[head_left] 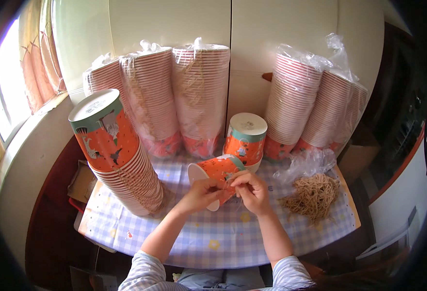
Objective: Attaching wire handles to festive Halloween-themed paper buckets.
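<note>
Sleeves (striped) [144, 272] sit behind L hand [202, 195] & R hand [252, 191] touching orange cup [217, 168].

Glare from left window [9, 72], dim right side, bowed edges

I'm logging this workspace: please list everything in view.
Wrapped cup stacks: at least five, white and reddish, back of table
Leaning cup stack: one, orange and green outside, left
Short cup stack: one, orange and green, back centre
Tilted cup: one, orange and green, at the hands
String pile: one, tan, right
Crumpled plastic: one heap, clear, behind string
Tablecloth: one, blue checked, on table
Curtain: at least one, orange and yellow, far left
Window: one, white, far left
Panels: at least two, cream, behind table
Box: one, brown, left of table
Trousers: one pair, bluish, lower edge
Sleeves: two, striped white and blue, lower edge
Left hand: one, bare, at cup
Right hand: one, bare, at cup
</note>
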`<state>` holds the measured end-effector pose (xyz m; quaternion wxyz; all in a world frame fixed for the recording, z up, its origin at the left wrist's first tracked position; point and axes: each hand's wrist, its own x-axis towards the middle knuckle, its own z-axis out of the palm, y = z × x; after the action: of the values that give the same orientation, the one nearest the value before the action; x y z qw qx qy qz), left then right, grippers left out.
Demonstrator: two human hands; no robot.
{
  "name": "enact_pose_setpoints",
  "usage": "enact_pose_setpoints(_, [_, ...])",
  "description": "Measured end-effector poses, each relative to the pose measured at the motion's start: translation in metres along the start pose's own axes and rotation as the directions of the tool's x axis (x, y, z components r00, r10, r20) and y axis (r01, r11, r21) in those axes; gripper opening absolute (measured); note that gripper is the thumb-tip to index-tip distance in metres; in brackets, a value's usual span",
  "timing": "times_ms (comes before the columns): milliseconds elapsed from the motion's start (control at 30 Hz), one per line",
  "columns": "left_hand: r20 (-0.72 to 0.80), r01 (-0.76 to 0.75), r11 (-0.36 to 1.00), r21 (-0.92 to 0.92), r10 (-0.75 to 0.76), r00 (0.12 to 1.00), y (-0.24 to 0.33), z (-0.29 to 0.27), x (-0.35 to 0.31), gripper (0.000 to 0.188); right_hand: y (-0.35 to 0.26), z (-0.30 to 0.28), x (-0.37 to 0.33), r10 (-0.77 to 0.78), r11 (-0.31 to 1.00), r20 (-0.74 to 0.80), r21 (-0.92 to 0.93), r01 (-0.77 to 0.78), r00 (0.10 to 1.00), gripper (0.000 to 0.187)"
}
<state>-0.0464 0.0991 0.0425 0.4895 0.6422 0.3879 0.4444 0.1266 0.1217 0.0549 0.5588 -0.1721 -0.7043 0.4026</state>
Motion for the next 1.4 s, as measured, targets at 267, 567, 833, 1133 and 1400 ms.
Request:
enact_pose_setpoints(267, [-0.02,0.056,0.989,-0.134,-0.059,0.998,-0.019,-0.016,0.006,0.006,-0.005,0.002,0.005,-0.048,0.747,0.143,-0.651,0.13,0.989,0.016])
enact_pose_setpoints(567, [-0.077,0.032,0.983,-0.182,-0.047,0.996,-0.014,-0.015,0.007,0.008,0.009,-0.001,0.003,-0.068,0.714,0.116,-0.688,0.13,0.991,0.01])
enact_pose_setpoints(833, [-0.155,0.014,1.0,-0.025,-0.017,0.988,-0.03,-0.029,0.013,0.01,0.002,0.002,0.006,-0.064,0.699,0.02,-0.713,0.059,0.998,0.009])
enact_pose_setpoints(1133, [-0.147,0.013,0.987,-0.162,-0.037,0.988,-0.028,-0.039,0.012,0.011,0.003,0.017,-0.001,0.07,0.686,0.378,-0.69,0.231,0.923,0.015])
enact_pose_setpoints(1400, [-0.099,0.045,0.982,0.184,-0.027,0.995,-0.011,-0.03,0.006,0.022,0.025,0.019,0.002,0.079,0.788,0.089,-0.616,-0.007,0.993,0.015])
